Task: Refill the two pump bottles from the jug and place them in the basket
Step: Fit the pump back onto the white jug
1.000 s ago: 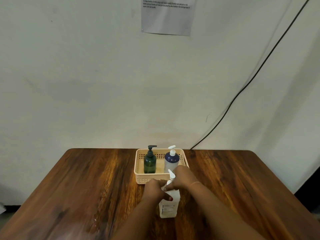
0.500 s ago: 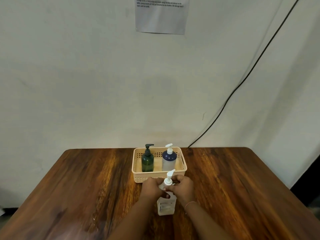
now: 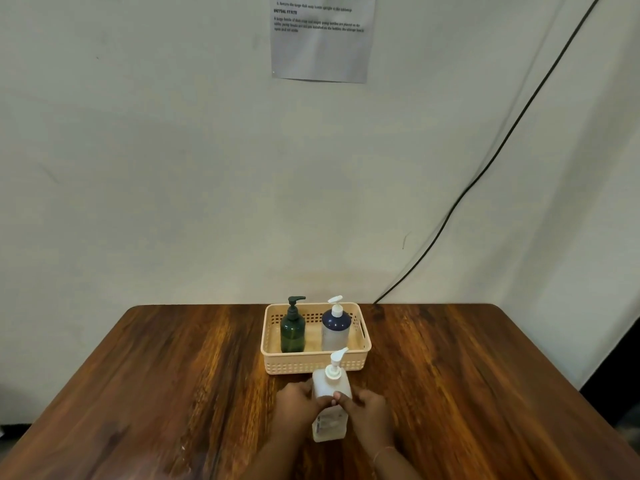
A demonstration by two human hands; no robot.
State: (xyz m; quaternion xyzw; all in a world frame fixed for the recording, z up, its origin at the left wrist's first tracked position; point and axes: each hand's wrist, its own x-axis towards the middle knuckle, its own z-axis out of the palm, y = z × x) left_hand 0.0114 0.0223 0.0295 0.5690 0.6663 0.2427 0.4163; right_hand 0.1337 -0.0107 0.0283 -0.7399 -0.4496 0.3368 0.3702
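Observation:
A white jug (image 3: pixel 329 386) with a white pump top stands upright on the wooden table (image 3: pixel 173 393), just in front of the beige basket (image 3: pixel 313 363). My left hand (image 3: pixel 298 405) grips its left side and my right hand (image 3: pixel 367 412) grips its right side, thumbs meeting on its front. Inside the basket stand a dark green pump bottle (image 3: pixel 293 329) on the left and a white bottle with a dark blue shoulder and white pump (image 3: pixel 335 329) on the right, both upright.
The table's back edge meets a pale wall. A black cable (image 3: pixel 485 168) runs diagonally down the wall to the table's back edge right of the basket. A printed sheet (image 3: pixel 322 39) hangs high on the wall.
Both hands have slid down from the jug's pump neck to its body. The view has tilted so the wall sheet shows more.

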